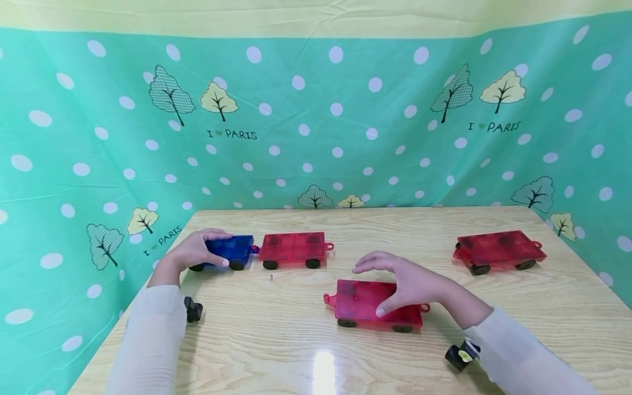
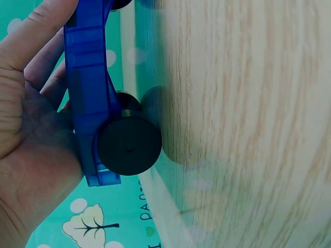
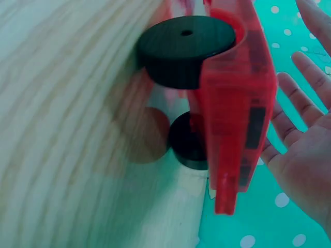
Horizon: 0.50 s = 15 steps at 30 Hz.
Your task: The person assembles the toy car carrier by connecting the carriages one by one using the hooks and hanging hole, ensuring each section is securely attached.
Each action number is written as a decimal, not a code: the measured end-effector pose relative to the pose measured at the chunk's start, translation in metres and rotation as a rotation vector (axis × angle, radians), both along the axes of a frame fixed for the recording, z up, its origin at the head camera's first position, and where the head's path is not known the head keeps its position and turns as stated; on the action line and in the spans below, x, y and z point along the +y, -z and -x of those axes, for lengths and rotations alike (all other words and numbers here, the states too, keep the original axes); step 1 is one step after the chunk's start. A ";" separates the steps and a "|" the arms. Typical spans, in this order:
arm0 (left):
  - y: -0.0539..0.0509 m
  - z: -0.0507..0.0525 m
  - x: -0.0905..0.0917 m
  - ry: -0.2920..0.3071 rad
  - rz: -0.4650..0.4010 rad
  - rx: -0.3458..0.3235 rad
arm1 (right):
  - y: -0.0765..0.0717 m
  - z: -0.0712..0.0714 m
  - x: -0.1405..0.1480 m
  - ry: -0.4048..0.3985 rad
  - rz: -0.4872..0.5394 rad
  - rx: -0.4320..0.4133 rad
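A blue flat toy wagon point(image 1: 242, 248) with black wheels stands at the table's left. My left hand point(image 1: 197, 249) holds it from above, thumb on the near side. Seen from the left wrist, the wagon point(image 2: 88, 88) sits between thumb and fingers, wheels down on the wood. A red wagon point(image 1: 293, 248) stands just right of the blue one, their ends meeting at the coupling. Over another red wagon point(image 1: 357, 302), nearer the front, my right hand point(image 1: 415, 280) hovers with fingers spread. The right wrist view shows that palm point(image 3: 310, 165) apart from the red body point(image 3: 235, 103).
A third red wagon point(image 1: 498, 247) stands at the far right of the wooden table point(image 1: 266, 340). One tiny bit point(image 1: 271, 277) lies below the coupled pair. Behind and at the sides hangs a green dotted cloth point(image 1: 336, 120). Black wrist cameras point(image 1: 459, 356) hang under the sleeves.
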<state>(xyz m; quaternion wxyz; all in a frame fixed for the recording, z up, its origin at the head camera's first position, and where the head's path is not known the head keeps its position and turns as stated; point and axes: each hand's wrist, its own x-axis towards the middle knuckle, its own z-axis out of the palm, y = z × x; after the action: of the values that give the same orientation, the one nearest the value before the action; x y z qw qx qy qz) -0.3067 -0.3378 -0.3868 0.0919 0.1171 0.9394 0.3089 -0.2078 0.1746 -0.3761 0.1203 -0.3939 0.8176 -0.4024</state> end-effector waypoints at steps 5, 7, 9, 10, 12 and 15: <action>-0.001 -0.001 0.001 -0.003 -0.002 -0.010 | 0.006 -0.001 0.006 -0.018 -0.024 0.007; -0.001 -0.001 0.001 -0.001 -0.002 -0.006 | 0.007 -0.001 0.007 -0.022 -0.040 -0.004; -0.001 -0.001 0.001 0.001 0.000 0.000 | 0.007 -0.002 0.008 -0.016 -0.067 -0.023; -0.001 0.000 0.000 0.001 -0.001 0.002 | 0.006 -0.002 0.009 -0.012 -0.081 -0.033; -0.001 0.000 0.000 0.001 0.000 0.005 | 0.007 -0.001 0.009 -0.013 -0.103 -0.046; -0.001 -0.001 0.001 0.003 0.001 0.001 | 0.007 -0.001 0.011 -0.025 -0.132 -0.053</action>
<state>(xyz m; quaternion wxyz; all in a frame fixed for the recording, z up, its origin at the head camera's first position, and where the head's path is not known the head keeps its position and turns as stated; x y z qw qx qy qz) -0.3059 -0.3369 -0.3854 0.0917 0.1186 0.9394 0.3084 -0.2071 0.1857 -0.3834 0.1725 -0.3843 0.8341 -0.3562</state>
